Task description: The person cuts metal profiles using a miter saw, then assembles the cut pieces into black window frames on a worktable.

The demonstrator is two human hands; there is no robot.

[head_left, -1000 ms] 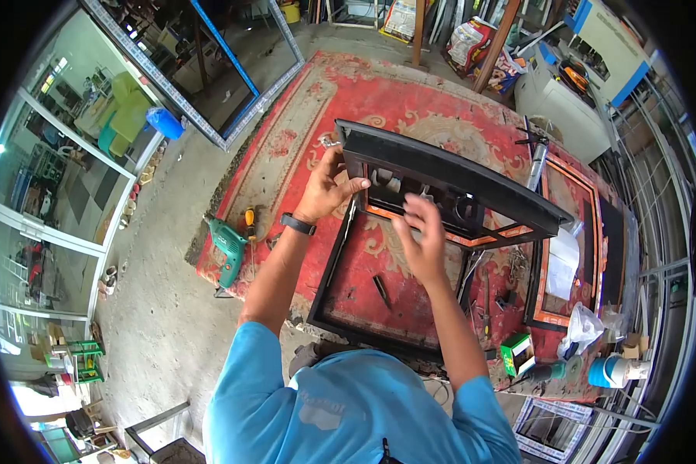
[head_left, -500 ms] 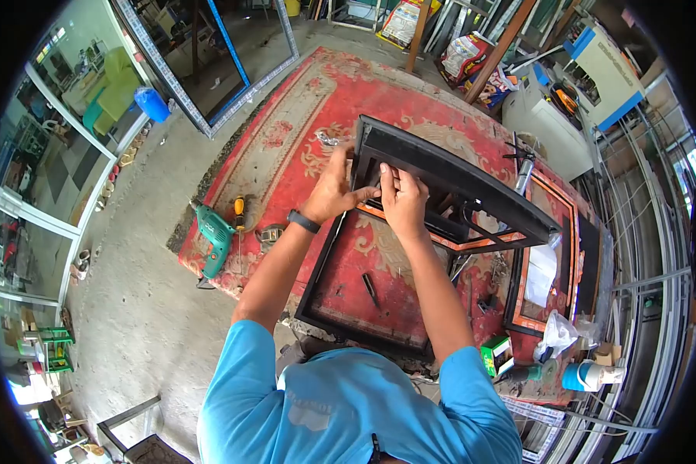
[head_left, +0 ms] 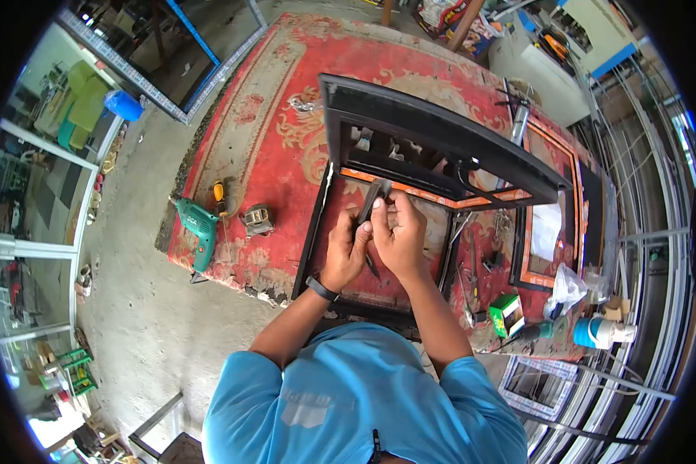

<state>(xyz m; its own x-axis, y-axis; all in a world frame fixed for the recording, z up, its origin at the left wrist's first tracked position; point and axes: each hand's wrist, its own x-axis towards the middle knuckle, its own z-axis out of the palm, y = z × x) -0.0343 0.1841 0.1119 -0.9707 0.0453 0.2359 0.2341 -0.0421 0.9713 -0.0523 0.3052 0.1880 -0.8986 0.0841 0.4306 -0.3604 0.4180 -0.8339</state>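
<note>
In front of me, my left hand (head_left: 343, 254) and my right hand (head_left: 400, 233) are closed together around a short dark piece (head_left: 371, 203). It has a shiny grey upper end, and its exact kind is not clear. Behind the hands, a black window sash (head_left: 433, 124) stands tilted up over the carpet. Below them lies a black frame (head_left: 312, 232) with an orange strip (head_left: 398, 187) along its far side. Part of a dark slim tool (head_left: 373, 267) shows under my left hand.
A red patterned carpet (head_left: 271, 166) covers the work surface. On its left lie a green drill (head_left: 199, 232), a yellow-handled screwdriver (head_left: 220, 195) and a tape measure (head_left: 257, 220). At right are a green box (head_left: 507, 315), a plastic bag (head_left: 568, 289) and another orange-edged frame (head_left: 523, 267).
Both hands have left the raised sash and come down nearer my body, now holding the short dark piece between them. The view has shifted too.
</note>
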